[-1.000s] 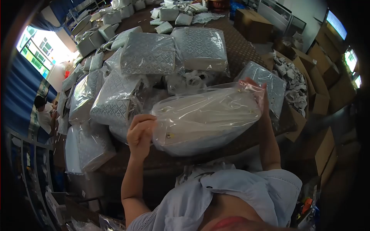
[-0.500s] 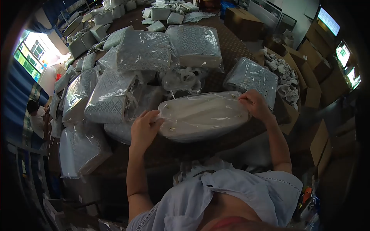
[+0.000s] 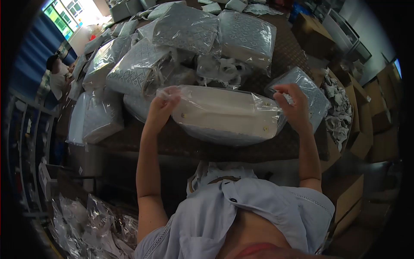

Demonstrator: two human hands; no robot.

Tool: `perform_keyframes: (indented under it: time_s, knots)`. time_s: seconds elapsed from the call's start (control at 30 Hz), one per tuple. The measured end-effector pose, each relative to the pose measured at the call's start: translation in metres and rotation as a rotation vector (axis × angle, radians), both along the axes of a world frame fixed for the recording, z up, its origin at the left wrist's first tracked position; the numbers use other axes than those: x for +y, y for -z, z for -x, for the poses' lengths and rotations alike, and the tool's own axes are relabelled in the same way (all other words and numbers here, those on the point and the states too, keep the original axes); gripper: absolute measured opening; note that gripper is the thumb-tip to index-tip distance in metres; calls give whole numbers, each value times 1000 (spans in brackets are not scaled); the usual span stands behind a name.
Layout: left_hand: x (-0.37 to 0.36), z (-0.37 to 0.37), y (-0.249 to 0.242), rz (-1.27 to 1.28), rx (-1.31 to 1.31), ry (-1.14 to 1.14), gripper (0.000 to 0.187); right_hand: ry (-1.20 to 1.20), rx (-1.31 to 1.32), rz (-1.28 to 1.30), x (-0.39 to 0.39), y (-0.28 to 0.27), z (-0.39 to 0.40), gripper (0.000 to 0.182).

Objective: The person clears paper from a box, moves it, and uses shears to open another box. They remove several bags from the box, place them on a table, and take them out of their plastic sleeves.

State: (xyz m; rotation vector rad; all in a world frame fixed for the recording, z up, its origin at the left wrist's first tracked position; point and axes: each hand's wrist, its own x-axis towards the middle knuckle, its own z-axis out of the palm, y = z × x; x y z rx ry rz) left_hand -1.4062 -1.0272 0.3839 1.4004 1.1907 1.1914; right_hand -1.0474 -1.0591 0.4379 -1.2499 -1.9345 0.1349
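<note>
A pale bag in clear plastic (image 3: 228,114) lies on its side near the table's front edge, its whitish base with small metal studs facing me. My left hand (image 3: 166,105) pinches the plastic film at the bag's left end. At the right end, my right hand (image 3: 292,101) has its fingers curled together on the film's upper corner. Behind the bag, more plastic-wrapped patterned bags (image 3: 187,28) are piled up. One wrapped bag (image 3: 304,93) rests just behind my right hand.
Open cardboard boxes (image 3: 360,116) stand at the right, beside crumpled grey-white material (image 3: 338,105). Another person (image 3: 58,77) is at the table's far left. Clear plastic packages (image 3: 92,224) lie at the lower left, near a metal rack (image 3: 30,146).
The view has shifted, so the pile appears higher. The wrapped bag has tilted, showing its base more squarely. My left hand has lifted the film's left corner.
</note>
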Motion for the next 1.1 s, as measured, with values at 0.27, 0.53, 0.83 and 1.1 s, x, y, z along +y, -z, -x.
perform_keyframes:
  time_s: [0.27, 0.53, 0.83, 1.1]
  knots:
    - [-33, -77, -68, -473, 60, -202, 13, -381, 80, -166, 11, 5, 113, 39]
    - [-44, -67, -66, -574, -276, 38, 30, -389, 393, 50, 8, 2, 99, 14]
    - [1, 7, 45, -393, 274, -38, 20, -407, 668, -57, 8, 2, 102, 21]
    - [-20, -9, -108, -998, 724, -274, 9, -174, 1208, -72, 17, 51, 52, 16]
